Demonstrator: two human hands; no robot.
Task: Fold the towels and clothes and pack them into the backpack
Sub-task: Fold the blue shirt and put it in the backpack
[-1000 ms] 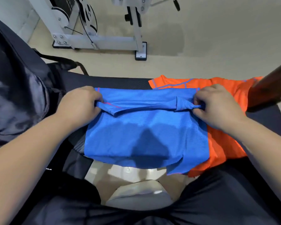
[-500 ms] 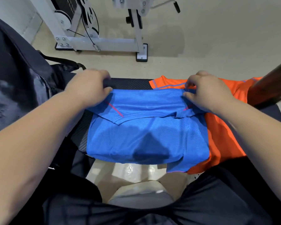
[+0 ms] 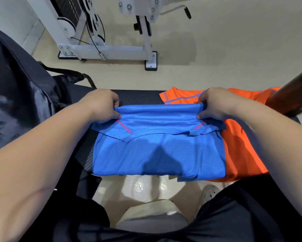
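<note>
Left hand (image 3: 101,105), right hand (image 3: 214,103): each clamped on far folded edge of blue mesh sports shirt with pink seams (image 3: 157,154). Shirt lies on black textured pad (image 3: 139,96), overlapping orange shirt (image 3: 242,154). Dark backpack (image 3: 15,84) at left.

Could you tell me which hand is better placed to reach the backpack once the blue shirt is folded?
Probably the left hand: the backpack sits just left of it, while the right hand grips the blue shirt over by the orange shirt.
</note>
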